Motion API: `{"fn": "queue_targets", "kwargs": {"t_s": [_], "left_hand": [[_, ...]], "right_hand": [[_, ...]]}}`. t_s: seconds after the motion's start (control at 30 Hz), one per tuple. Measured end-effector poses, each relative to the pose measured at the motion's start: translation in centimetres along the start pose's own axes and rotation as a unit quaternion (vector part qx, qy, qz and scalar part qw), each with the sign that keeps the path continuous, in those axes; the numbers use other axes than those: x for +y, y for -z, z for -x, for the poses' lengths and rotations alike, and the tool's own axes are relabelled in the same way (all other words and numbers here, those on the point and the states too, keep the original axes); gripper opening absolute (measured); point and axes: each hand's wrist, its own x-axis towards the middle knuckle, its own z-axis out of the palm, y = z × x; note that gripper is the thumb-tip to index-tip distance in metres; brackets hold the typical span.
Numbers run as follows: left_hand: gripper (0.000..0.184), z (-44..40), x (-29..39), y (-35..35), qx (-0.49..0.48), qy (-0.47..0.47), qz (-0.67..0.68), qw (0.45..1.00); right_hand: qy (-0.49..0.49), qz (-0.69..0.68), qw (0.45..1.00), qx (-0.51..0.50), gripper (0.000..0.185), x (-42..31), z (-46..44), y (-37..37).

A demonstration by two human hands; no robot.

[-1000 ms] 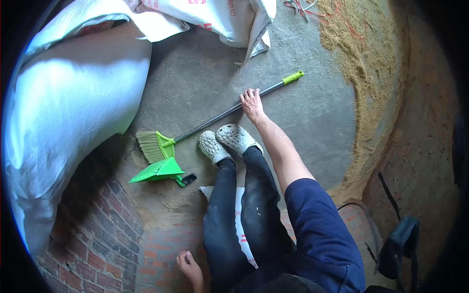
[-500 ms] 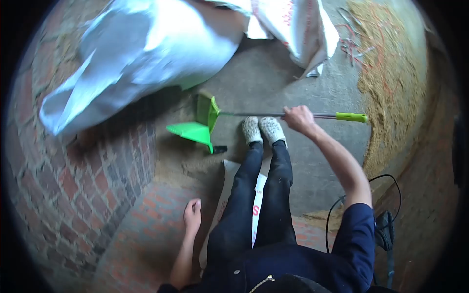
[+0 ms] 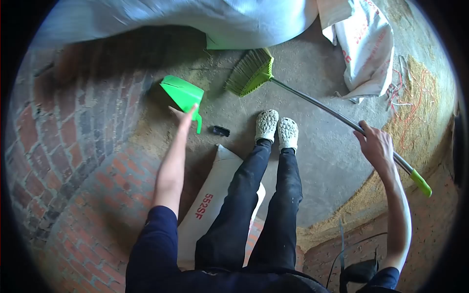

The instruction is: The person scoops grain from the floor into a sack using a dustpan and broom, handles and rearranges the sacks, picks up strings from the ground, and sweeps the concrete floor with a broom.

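Note:
My right hand (image 3: pixel 377 145) is closed round the grey handle of a broom (image 3: pixel 317 103), whose green grip end points to the lower right. The broom's green head with its pale bristles rests on the floor beyond my feet. My left hand (image 3: pixel 184 116) reaches to a bright green dustpan (image 3: pixel 181 93), with fingers apart beside its handle; whether they touch it is unclear. A small black object (image 3: pixel 221 131) lies on the floor right of the dustpan handle.
A big white sack (image 3: pixel 234 22) spans the top, and a printed white sack (image 3: pixel 369 49) lies at upper right. Another sack (image 3: pixel 202 202) is beside my legs. Grain (image 3: pixel 415 112) and red strings lie at right. Brick walls (image 3: pixel 58 161) curve around the left and bottom.
My left hand has moved forward to the dustpan and its fingers have opened. My right hand has swung right with the broom, whose head has come away from the dustpan. The view has shifted.

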Motion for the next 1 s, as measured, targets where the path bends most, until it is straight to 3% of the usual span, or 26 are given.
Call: {"fn": "queue_targets", "kwargs": {"t_s": [0.03,0.07,0.1,0.17,0.23,0.3,0.37,0.47,0.53,0.6,0.77,0.83,0.87,0.93,1.0], "left_hand": [[0.116,-1.4,0.5,-1.1,0.026,0.046,0.055,0.997],[0.079,-2.3,1.9,-0.2,-0.127,0.008,0.172,0.977],[0.048,-3.2,0.8,-1.8,-0.056,-0.010,0.196,0.979],[0.041,-2.6,2.0,-1.5,-0.066,0.006,0.198,0.978],[0.038,0.4,3.4,0.2,-0.081,-0.025,0.213,0.973],[0.031,3.0,3.8,2.3,-0.108,-0.086,0.207,0.969],[0.029,6.3,3.8,6.1,-0.136,-0.100,0.170,0.971],[0.032,12.0,4.7,13.4,-0.175,-0.119,0.112,0.971],[0.038,14.0,2.2,17.7,-0.219,-0.077,0.155,0.960],[0.041,19.2,6.1,23.8,-0.260,0.001,0.152,0.954],[0.024,24.6,7.5,32.4,-0.300,0.053,0.150,0.941],[0.029,25.2,6.3,34.5,-0.343,0.140,0.216,0.903],[0.029,24.8,5.7,35.0,-0.344,0.131,0.205,0.907],[0.037,24.3,5.1,35.8,-0.415,0.292,0.311,0.804],[0.038,26.3,10.0,38.0,-0.411,0.292,0.274,0.819]], "right_hand": [[0.017,-0.003,1.000,0.012,0.032,0.4,-0.6,-0.8],[0.018,0.002,1.000,0.003,0.032,0.4,-1.3,-2.0],[0.055,-0.012,0.998,0.010,0.031,0.4,-1.7,-2.7],[0.088,-0.025,0.996,0.017,0.031,-0.1,-2.2,-3.7],[0.126,-0.107,0.986,-0.003,0.033,-1.3,-1.6,-4.8],[0.073,-0.039,0.995,-0.058,0.032,-4.0,0.6,-3.0],[0.106,-0.032,0.994,-0.027,0.033,-4.8,3.3,-1.3],[0.099,-0.160,0.981,-0.045,0.031,-4.0,6.5,2.1],[0.091,-0.199,0.975,-0.050,0.030,-3.3,9.3,4.6],[0.070,-0.245,0.966,-0.048,0.030,-2.6,12.5,7.1],[0.077,-0.323,0.942,0.039,0.035,0.0,18.8,12.1],[0.082,-0.359,0.929,0.038,0.037,1.0,21.4,13.6],[0.092,-0.362,0.927,0.036,0.036,1.6,22.5,14.1],[0.107,-0.388,0.914,0.044,0.037,3.2,23.8,13.4],[0.130,-0.413,0.901,0.035,0.038,5.2,25.1,13.5]]}}
